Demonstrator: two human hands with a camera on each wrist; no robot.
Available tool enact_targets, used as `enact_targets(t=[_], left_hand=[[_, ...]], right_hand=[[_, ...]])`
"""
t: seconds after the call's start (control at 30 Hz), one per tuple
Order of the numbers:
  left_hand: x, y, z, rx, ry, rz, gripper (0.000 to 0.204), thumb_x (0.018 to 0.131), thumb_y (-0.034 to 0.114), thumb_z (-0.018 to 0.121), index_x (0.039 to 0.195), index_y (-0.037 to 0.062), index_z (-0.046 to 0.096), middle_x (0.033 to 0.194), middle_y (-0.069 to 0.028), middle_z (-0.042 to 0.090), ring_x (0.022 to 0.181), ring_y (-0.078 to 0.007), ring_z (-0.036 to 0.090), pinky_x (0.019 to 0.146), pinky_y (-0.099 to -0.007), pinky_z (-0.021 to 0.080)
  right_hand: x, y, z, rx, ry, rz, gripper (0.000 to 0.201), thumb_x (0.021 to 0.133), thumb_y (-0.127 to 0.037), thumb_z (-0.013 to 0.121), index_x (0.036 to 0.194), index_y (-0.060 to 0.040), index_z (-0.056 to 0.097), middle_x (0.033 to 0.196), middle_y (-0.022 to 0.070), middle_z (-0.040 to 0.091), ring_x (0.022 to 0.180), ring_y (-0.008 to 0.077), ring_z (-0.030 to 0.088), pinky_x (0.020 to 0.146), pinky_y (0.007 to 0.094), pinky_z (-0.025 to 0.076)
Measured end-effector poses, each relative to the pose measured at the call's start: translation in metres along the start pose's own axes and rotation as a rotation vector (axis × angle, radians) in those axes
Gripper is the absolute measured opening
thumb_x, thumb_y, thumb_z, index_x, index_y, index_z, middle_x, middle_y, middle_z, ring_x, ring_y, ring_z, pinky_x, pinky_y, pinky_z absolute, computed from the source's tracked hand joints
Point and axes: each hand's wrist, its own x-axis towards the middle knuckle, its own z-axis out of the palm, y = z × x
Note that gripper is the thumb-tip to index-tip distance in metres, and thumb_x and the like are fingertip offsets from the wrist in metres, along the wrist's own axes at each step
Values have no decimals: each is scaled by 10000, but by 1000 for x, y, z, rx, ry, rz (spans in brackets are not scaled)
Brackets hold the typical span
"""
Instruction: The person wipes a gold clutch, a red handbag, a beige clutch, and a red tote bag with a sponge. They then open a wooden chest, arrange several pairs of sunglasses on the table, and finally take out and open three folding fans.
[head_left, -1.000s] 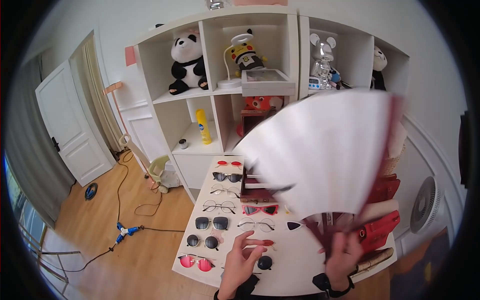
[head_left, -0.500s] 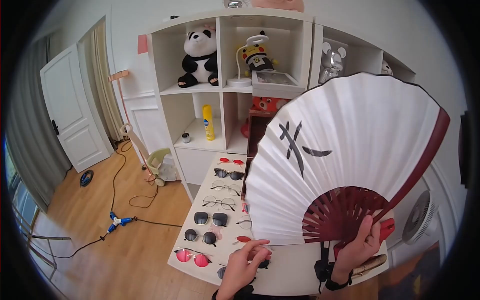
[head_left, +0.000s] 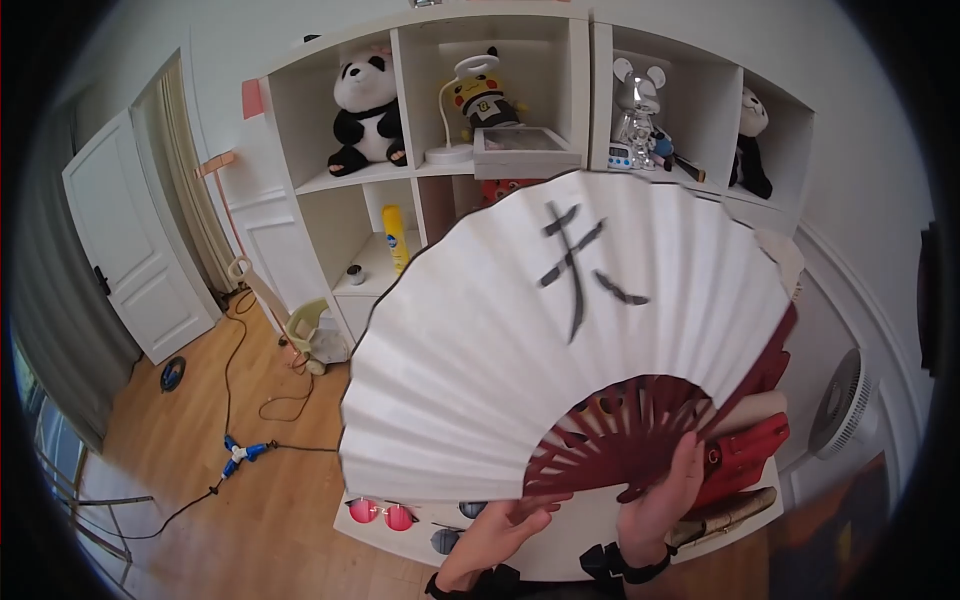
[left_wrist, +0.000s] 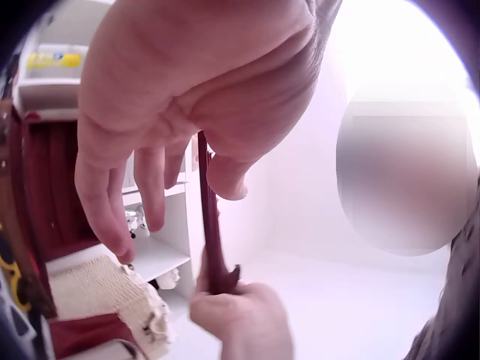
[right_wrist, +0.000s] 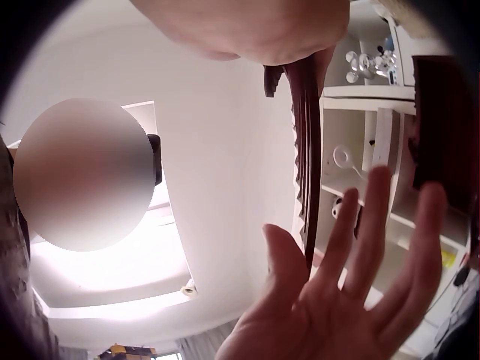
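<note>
A folding fan (head_left: pixel 480 330) is spread wide, its white pleated leaf bearing a black brushed character. My right hand (head_left: pixel 660 490) grips its dark red ribs near the pivot. Beneath the fan's lower edge is my left hand (head_left: pixel 505 535), its fingertips partly hidden. From the right wrist, the left hand (right_wrist: pixel 337 307) shows spread fingers, with the fan's outer rib running down between thumb and fingers. Pink-lensed sunglasses (head_left: pixel 382 513) lie on the white table below, and the fan covers most of the tabletop.
Red bags (head_left: pixel 740 460) lie along the table's right side, with a white electric fan (head_left: pixel 840 405) beyond them. Behind rises a white shelf unit holding a panda plush (head_left: pixel 368 115) and a yellow spray can (head_left: pixel 395 240). Cables and a blue connector (head_left: pixel 240 455) lie on the floor at left.
The fan, blurred and narrower a second ago, is spread wider and has swung left and down across the rows of glasses. My right hand has moved left with it; my left hand has shifted slightly right.
</note>
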Motion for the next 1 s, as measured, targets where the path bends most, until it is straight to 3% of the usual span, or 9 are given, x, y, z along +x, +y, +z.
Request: enact_targets(t=[0.1,0.17,0.3,0.33,0.47,0.6,0.7,0.77,1.0], left_hand=[[-11,6,-4,259,-26,-170,464,981,179,621,1376,-9,467,1277,-122,619,1193,-209,567,998,-346,458],[-16,-16,-6,113,228,90,494,962,177,648,1369,-24,455,1266,-139,602,1199,-231,553,1017,-390,457],[-14,7,-9,-408,138,173,443,972,138,617,1342,-47,460,1266,-161,588,1145,-294,594,1022,-449,490],[-13,10,-12,-416,131,214,416,985,122,578,1334,-67,452,1254,-194,591,1147,-341,602,1009,-524,513],[-17,12,-21,-411,174,210,405,987,116,575,1313,-96,462,1240,-236,590,1094,-382,628,975,-536,528],[-17,8,-24,-384,161,234,394,982,111,585,1301,-96,483,1236,-213,601,1122,-357,619,999,-530,511],[-13,0,-9,-211,295,187,333,964,78,617,1270,-39,555,1220,-114,626,1072,-211,620,968,-363,486],[-13,-14,0,-43,340,96,328,930,85,670,1230,-22,592,1191,-90,639,1025,-176,615,921,-315,483],[-4,-9,13,-84,452,152,355,881,88,733,1189,-35,607,1136,-95,658,1017,-179,618,905,-321,498]], right_hand=[[-6,8,-10,-16,-159,112,288,1058,-171,441,1269,13,509,1145,94,639,1008,152,627,891,316,513],[-8,12,-15,-61,-201,250,281,1055,-158,447,1262,20,513,1140,99,642,984,147,632,881,309,517],[-8,13,-25,-114,-291,449,278,1027,-117,493,1263,28,518,1114,109,662,951,171,670,829,329,569],[-8,14,-26,-127,-318,489,281,1015,-105,511,1256,38,525,1115,137,669,950,196,684,823,355,592],[-10,13,-31,-143,-389,600,292,1011,-106,523,1251,61,519,1114,186,672,945,247,700,830,393,607],[-11,12,-32,-176,-409,636,292,1013,-120,529,1242,61,518,1106,186,675,914,258,708,805,399,614],[-12,12,-33,-187,-415,657,294,1010,-131,545,1233,58,520,1094,185,680,898,251,711,786,391,619],[-16,17,-37,-235,-457,722,299,1004,-137,561,1233,52,521,1075,178,685,894,240,711,758,370,622],[-16,15,-33,-346,-530,717,273,975,-122,607,1175,59,558,1041,158,691,872,205,705,704,329,626]])
